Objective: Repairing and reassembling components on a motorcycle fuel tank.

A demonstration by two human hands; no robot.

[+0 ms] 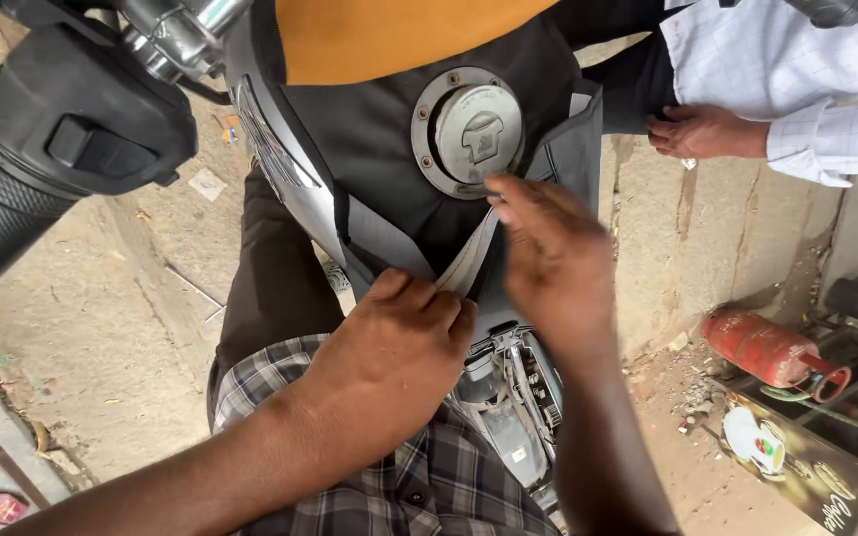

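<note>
I look down on a motorcycle fuel tank wrapped in a dark grey fabric cover point(369, 139) with an orange panel at the top. A round metal fuel cap point(469, 131) shows through a hole in the cover. My left hand point(389, 342) pinches the cover's rear edge near a light strap point(474, 263). My right hand point(548, 253) rests on the cover just below the cap, fingers gripping the fabric by the strap. The bike's frame and wiring point(513, 397) show below the tank.
The black left handlebar grip point(42, 149) is at the upper left. Another person's hand point(702, 131) and checked white sleeve are at the upper right. A red gas cylinder point(767, 349) lies on the dirt ground at right, beside clutter.
</note>
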